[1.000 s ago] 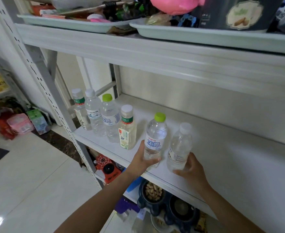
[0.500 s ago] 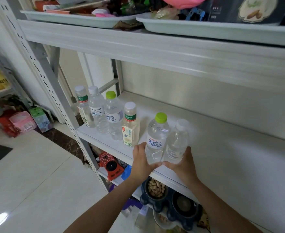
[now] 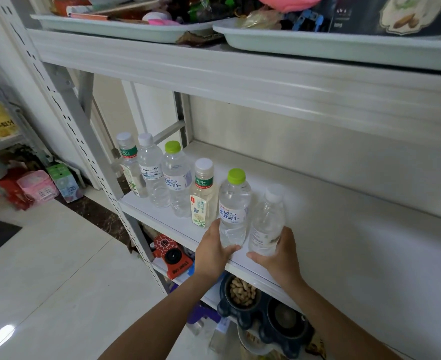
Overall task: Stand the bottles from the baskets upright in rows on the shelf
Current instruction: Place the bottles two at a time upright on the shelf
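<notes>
While both arms reach in over the front edge of the white shelf (image 3: pixel 344 242), the head view shows each hand wrapped round a clear bottle. The left hand (image 3: pixel 215 253) grasps the green-capped bottle (image 3: pixel 233 209) low on its body, its thumb lying across the front near the base. The right hand (image 3: pixel 279 255) grasps the white-capped bottle (image 3: pixel 266 222) the same way, fingers (image 3: pixel 285 235) curled round its right side. These two bottles stand close side by side near the front edge, both about upright. The hands cover their bases, so I cannot tell whether they rest on the shelf board.

To their left, four more bottles stand upright in a row that runs back toward the shelf's left rear corner. The first is a pale drink bottle (image 3: pixel 204 193) with a white cap, just beside the left hand's bottle. Behind it come a second green-capped bottle (image 3: pixel 176 178), a clear white-capped one (image 3: pixel 150 172) and a green-labelled one (image 3: pixel 129 167) at the left edge.

On the shelf above, two pale trays (image 3: pixel 126 29) hold mixed clutter. Below the front edge sit a red toy car (image 3: pixel 171 255) and a dark bowl of peanuts (image 3: pixel 241 292). A pink basket (image 3: pixel 39 187) stands on the floor at far left.
</notes>
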Demonstrator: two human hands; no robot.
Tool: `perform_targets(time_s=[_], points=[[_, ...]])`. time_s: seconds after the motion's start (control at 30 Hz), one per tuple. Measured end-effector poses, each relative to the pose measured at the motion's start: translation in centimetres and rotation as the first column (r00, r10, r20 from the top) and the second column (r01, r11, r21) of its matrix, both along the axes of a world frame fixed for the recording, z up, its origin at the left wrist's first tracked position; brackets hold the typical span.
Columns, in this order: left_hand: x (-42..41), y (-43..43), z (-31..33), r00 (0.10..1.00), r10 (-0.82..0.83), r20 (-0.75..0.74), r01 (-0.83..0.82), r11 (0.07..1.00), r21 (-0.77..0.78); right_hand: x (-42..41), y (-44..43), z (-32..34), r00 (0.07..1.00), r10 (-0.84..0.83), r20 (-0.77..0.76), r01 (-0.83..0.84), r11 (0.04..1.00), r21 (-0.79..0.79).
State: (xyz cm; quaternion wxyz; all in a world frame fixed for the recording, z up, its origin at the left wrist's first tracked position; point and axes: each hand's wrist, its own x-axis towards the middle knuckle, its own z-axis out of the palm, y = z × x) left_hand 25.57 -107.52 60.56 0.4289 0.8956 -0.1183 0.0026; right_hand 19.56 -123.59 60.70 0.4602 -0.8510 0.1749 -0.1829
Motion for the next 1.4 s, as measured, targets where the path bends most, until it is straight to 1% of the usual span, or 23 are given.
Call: perform_targets(time_s=[0.03,0.1,0.2,0.27,0.3,0.4,0.5,0.57,0.63,0.7,0.9,1.0,1.13,1.2,1.27,1.33,1.4], points=[[0.1,0.0,0.0,1.0,0.001,0.002,-0.001,1.0,-0.008,0.2,0.2,-0.1,1.0,0.002,0.008,-0.002,1.0,-0.031],[0.2,0.2,-0.1,1.0,-0.007,0.006,0.007,1.0,-0.02,0.2,0.3,-0.2,0.999,0.049,0.004,-0.049,0.998,-0.034],[0.4,0.4,-0.1,1.0,-0.002,0.007,0.002,0.999,-0.039,-0.6,-0.3,-0.6,0.992,0.126,0.022,-0.126,0.992,-0.001],[0.6,0.5,0.0,1.0,0.017,0.013,-0.016,0.999,-0.044,-1.0,-0.5,-0.3,0.989,0.145,-0.022,-0.144,0.988,0.053],[0.6,0.5,0.0,1.0,0.027,0.016,-0.026,0.999,-0.04,-1.0,-0.4,-0.2,0.991,0.128,-0.032,-0.125,0.99,0.066],[0.7,0.5,0.3,0.999,0.044,0.007,-0.044,0.999,-0.009,-0.6,0.4,-0.2,1.0,0.019,-0.012,-0.019,1.0,0.017],[0.9,0.7,0.6,0.999,0.032,-0.008,-0.032,0.999,-0.003,-0.2,1.0,-0.7,1.0,-0.009,-0.003,0.009,1.0,-0.008],[1.0,0.8,0.7,0.999,0.027,-0.018,-0.027,1.0,-0.003,-0.4,0.7,-0.5,0.999,0.044,-0.004,-0.044,0.995,0.09],[1.1,0.8,0.7,0.999,0.025,-0.03,-0.025,1.0,0.002,-0.9,0.1,-0.4,0.991,0.136,-0.006,-0.133,0.978,0.16],[1.1,0.8,0.7,0.999,0.03,-0.031,-0.03,1.0,0.008,-1.3,-0.3,-0.5,0.987,0.156,-0.019,-0.152,0.977,0.148],[1.1,0.7,0.8,0.999,0.041,-0.028,-0.04,0.999,0.036,-0.7,1.2,0.1,0.999,-0.003,-0.039,0.005,0.999,0.037],[1.1,0.7,0.7,0.999,0.044,-0.022,-0.043,0.998,0.049,-0.3,1.7,-0.2,0.998,-0.033,-0.045,0.032,0.999,-0.041],[1.1,0.7,0.7,0.998,0.061,-0.015,-0.06,0.996,0.064,-0.1,1.8,-0.6,0.999,-0.038,-0.018,0.036,0.994,-0.105],[1.1,0.7,0.7,0.998,0.061,-0.013,-0.059,0.994,0.097,0.0,1.6,-0.7,1.0,-0.026,-0.014,0.025,0.995,-0.1],[1.0,0.7,0.9,0.999,0.05,-0.002,-0.048,0.979,0.199,-0.1,1.5,-0.6,1.0,-0.002,-0.021,-0.001,0.994,-0.106],[0.5,1.1,1.1,0.999,0.029,0.045,-0.043,0.939,0.342,-0.8,1.3,-0.7,0.998,0.024,-0.052,-0.033,0.982,-0.184],[-0.4,2.1,0.7,0.991,0.007,0.136,-0.068,0.89,0.45,-2.5,1.0,-0.9,0.996,0.022,-0.082,-0.045,0.959,-0.279]])
